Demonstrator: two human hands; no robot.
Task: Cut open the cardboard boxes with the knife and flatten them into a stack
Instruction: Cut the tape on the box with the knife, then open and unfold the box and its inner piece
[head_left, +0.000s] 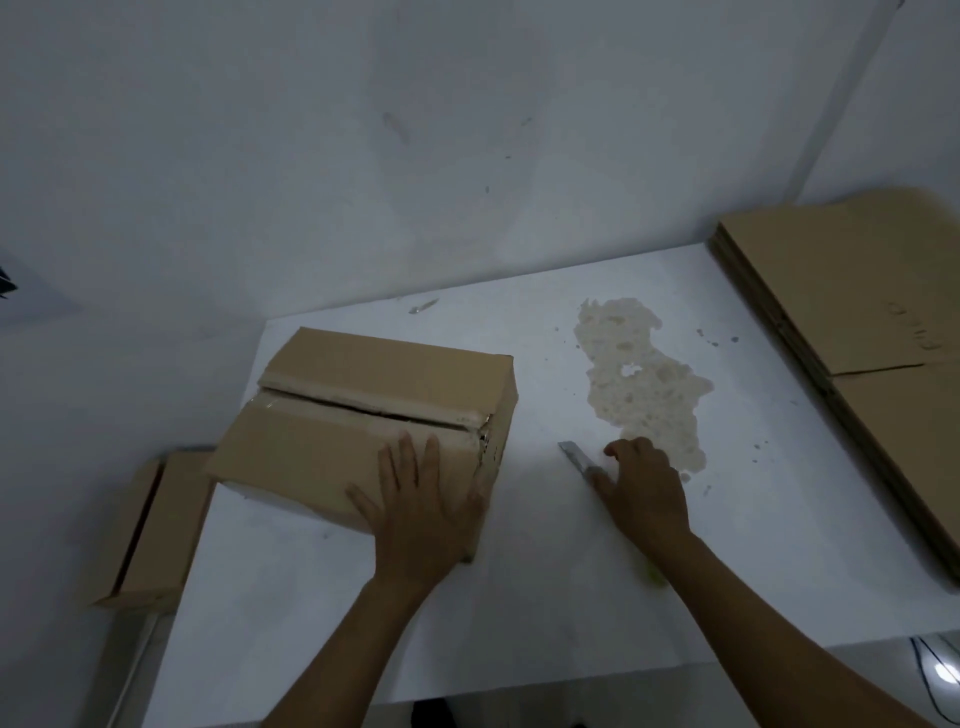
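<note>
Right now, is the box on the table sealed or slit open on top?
Slit open: a dark gap runs along the seam between the top flaps of the box, which lie flat.

Faint handwritten pen marks (906, 328) stand on the top sheet of the stack of flattened brown cardboard (852, 291) at the white bench's (519, 597) right side, too blurred to read.

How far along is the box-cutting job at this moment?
Done: a stack of flattened cardboard lies at the right of the table, and the box on it has its top seam slit. In hand: the left hand presses flat on that box; the right hand holds the knife on the table. Left: flattening this box, and a second box beside the table's left edge.
</note>
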